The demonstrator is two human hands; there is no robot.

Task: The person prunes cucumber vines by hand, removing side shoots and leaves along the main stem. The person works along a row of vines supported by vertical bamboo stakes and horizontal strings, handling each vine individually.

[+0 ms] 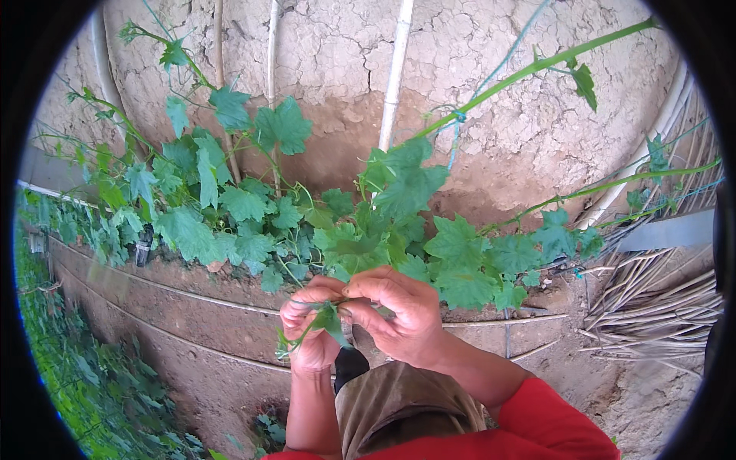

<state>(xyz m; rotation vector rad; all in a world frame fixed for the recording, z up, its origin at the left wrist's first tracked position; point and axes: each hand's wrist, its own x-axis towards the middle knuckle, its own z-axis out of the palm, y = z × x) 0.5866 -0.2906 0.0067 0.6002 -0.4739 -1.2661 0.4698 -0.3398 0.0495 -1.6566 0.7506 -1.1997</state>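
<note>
Both of my hands meet at the lower middle, in front of a leafy climbing vine (356, 236) that grows along the foot of an earthen wall. My left hand (313, 325) is closed around a thin green vine shoot (328, 322), whose leaf and curling tip hang below the fingers. My right hand (399, 316) pinches the same shoot between thumb and forefinger, its fingertips touching those of the left. Whether the shoot is still joined to the plant is hidden by the fingers. A thick green stem (494, 86) rises to the upper right, tied with blue-green twine (459, 116).
Pale poles (397, 75) lean on the cracked earthen wall (333, 52). Thin rods (190, 296) run along the soil before me. A heap of dry sticks (661, 310) lies at right. More vines (109, 385) stand at lower left. A dark shoe (349, 368) shows below my hands.
</note>
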